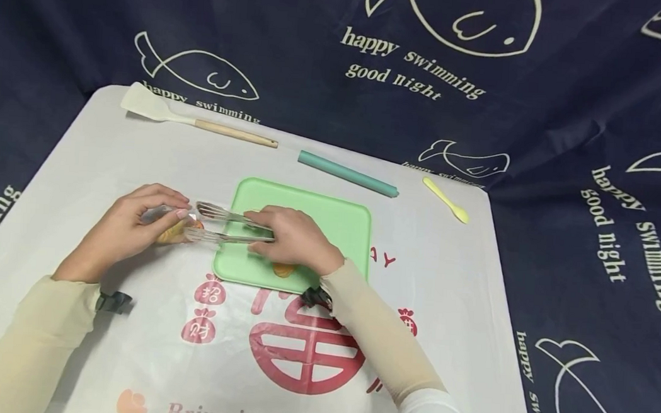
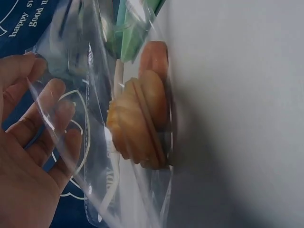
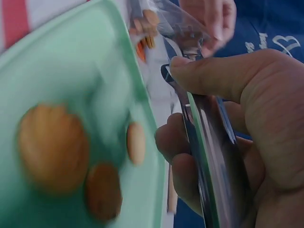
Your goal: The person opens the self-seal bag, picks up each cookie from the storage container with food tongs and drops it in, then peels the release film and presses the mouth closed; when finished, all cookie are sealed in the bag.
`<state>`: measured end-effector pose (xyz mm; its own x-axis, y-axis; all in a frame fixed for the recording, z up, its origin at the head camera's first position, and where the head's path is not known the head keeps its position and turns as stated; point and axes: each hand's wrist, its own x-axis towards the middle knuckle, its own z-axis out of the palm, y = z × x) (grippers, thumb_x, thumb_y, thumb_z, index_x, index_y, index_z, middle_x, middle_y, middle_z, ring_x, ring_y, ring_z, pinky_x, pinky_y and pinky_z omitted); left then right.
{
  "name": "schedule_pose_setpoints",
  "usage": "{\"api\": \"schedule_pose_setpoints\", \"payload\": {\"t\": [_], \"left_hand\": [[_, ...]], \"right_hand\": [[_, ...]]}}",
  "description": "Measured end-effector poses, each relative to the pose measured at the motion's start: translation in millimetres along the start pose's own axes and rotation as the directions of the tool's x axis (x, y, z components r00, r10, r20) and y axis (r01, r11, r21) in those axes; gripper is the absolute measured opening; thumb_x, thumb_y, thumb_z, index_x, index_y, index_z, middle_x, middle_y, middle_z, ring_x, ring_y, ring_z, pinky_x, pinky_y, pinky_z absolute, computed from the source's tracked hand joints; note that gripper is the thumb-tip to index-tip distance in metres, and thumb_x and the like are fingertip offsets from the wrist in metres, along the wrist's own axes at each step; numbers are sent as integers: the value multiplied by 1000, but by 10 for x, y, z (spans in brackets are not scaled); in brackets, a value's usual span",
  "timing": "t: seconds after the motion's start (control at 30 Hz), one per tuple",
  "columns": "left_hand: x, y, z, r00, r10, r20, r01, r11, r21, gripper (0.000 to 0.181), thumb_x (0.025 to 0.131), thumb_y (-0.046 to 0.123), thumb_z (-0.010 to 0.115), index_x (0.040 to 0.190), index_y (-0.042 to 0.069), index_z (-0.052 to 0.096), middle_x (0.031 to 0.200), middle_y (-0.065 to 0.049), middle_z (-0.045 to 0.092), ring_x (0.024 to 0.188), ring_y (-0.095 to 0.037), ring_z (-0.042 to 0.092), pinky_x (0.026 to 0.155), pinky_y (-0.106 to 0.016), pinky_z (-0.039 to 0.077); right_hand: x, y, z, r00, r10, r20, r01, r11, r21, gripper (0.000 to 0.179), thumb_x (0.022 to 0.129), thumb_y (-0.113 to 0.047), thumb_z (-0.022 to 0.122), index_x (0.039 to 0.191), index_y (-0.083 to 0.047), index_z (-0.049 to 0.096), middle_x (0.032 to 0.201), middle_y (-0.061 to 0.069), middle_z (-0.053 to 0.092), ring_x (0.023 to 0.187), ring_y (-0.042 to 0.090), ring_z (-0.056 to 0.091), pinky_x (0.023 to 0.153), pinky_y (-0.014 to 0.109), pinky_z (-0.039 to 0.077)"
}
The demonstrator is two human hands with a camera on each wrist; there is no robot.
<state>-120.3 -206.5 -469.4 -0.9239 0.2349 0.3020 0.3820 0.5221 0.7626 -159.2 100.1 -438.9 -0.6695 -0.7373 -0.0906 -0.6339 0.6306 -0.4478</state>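
Note:
My left hand (image 1: 144, 220) pinches the edge of a clear plastic bag (image 2: 97, 61) between thumb and fingers. Inside the bag lie golden, pastry-like pieces (image 2: 135, 121) and a reddish-orange one (image 2: 154, 59). My right hand (image 1: 297, 237) grips metal tongs (image 1: 230, 215) whose two tips stand apart, pointing left at the bag's mouth. Nothing shows between those tips. Under the right hand is a light green tray (image 1: 346, 233). On it the right wrist view shows a scalloped golden piece (image 3: 54, 147), a brown oval one (image 3: 103, 192) and a smaller oval one (image 3: 136, 142).
Along the far side of the white table (image 1: 168, 159) lie a white spatula (image 1: 149, 104) with a wooden handle, a teal stick-shaped thing (image 1: 346, 173) and a yellow spoon (image 1: 446, 200). Dark blue printed cloth (image 1: 317, 60) hangs behind the table.

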Motion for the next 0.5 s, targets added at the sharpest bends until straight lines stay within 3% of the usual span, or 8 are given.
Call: {"api": "schedule_pose_setpoints", "payload": {"t": [0.13, 0.3, 0.5], "left_hand": [[7, -10, 23, 1000, -5, 1, 5, 1000, -4, 8, 94, 8, 75, 102, 7, 76, 111, 4, 67, 109, 0, 53, 98, -12, 35], [38, -6, 63, 1000, 2, 18, -2, 1000, -19, 8, 95, 9, 74, 101, 5, 77, 111, 5, 67, 109, 0, 53, 98, -12, 35], [25, -20, 61, 1000, -11, 28, 11, 1000, -16, 8, 96, 11, 73, 102, 7, 76, 112, 3, 66, 110, 1, 52, 97, -11, 35]], "right_hand": [[-369, 151, -66, 996, 43, -76, -42, 999, 12, 60, 91, -36, 76, 144, -16, 58, 110, -3, 67, 74, 7, 55, 66, 26, 47], [-868, 360, -72, 975, 111, -195, -121, 992, -38, 59, 89, -35, 79, 141, -17, 61, 108, -3, 67, 65, 5, 48, 60, 28, 45], [-1280, 551, 0, 952, 208, -225, -226, 973, -56, 59, 87, -34, 82, 140, -16, 63, 109, -2, 66, 64, 7, 47, 56, 30, 44]]}}
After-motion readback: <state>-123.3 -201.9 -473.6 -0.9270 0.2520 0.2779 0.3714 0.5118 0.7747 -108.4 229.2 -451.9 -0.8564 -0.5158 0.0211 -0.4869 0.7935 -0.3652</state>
